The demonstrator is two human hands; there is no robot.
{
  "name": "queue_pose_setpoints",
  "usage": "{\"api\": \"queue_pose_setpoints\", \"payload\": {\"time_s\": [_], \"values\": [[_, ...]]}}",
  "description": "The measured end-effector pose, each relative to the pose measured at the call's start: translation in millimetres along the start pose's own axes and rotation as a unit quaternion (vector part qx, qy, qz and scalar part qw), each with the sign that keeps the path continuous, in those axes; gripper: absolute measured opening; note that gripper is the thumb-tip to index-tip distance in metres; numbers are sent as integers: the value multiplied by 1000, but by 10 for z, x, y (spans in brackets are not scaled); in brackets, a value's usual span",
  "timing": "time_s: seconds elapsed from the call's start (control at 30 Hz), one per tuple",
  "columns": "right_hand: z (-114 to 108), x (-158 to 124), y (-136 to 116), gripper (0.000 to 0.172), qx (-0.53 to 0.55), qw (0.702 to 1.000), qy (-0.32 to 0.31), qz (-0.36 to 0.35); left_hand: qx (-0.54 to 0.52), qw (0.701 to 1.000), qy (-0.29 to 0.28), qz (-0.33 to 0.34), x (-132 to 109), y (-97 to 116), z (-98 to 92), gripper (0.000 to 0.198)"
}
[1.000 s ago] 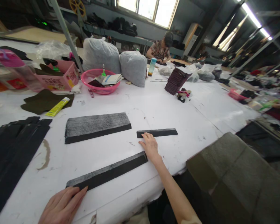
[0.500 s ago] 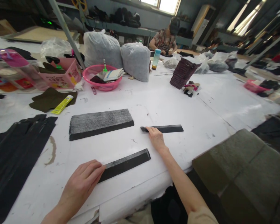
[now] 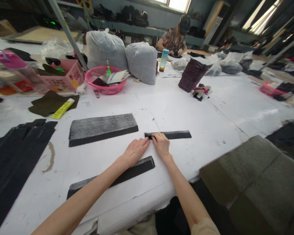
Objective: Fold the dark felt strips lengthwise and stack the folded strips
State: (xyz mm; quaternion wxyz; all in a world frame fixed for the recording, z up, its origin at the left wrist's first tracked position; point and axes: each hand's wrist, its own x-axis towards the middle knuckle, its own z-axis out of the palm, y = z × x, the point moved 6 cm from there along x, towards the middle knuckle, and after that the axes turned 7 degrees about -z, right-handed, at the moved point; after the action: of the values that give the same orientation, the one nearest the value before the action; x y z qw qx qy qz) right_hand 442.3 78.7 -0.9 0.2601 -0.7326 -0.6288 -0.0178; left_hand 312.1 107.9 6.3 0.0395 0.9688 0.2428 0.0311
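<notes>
A short black strip with a grey upper edge [image 3: 178, 134] lies on the white table. At its left end, my right hand [image 3: 161, 145] pinches the edge between thumb and fingers. My left hand [image 3: 136, 150] reaches to the same end, its fingertips pressed together on the strip's corner beside the right fingers. Beneath my left forearm lies a longer black strip with a grey edge [image 3: 142, 165], partly hidden by the arm. Behind my left hand, a stack of wide grey-topped black strips [image 3: 103, 127] rests flat.
Long black pieces [image 3: 17, 156] lie at the left, near a yellow tube [image 3: 63, 108]. A pink basin [image 3: 88, 78], stuffed white bags [image 3: 142, 62] and a dark purple stack [image 3: 192, 75] stand farther back. Olive material [image 3: 254, 176] fills the right. A person [image 3: 172, 39] sits opposite.
My left hand has left the lower strip and moved up and right to the short strip's left end. My right hand stays at that end, its fingers now more bent.
</notes>
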Motion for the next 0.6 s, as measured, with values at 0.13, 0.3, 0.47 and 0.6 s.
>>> {"api": "queue_pose_setpoints", "payload": {"time_s": [0.13, 0.3, 0.47, 0.6], "values": [[18, 8, 146, 6, 124, 985, 77, 91, 32, 999, -2, -24, 229, 16, 83, 32], [-338, 69, 789, 20, 159, 932, 212, 246, -9, 999, 2, -36, 243, -32, 132, 41], [-1636, -46, 1811, 22, 143, 834, 385, 368, -16, 999, 11, -42, 214, -48, 142, 44], [-2856, -401, 2311, 26, 129, 779, 511, 340, -24, 998, 16, -50, 222, -57, 155, 43]]}}
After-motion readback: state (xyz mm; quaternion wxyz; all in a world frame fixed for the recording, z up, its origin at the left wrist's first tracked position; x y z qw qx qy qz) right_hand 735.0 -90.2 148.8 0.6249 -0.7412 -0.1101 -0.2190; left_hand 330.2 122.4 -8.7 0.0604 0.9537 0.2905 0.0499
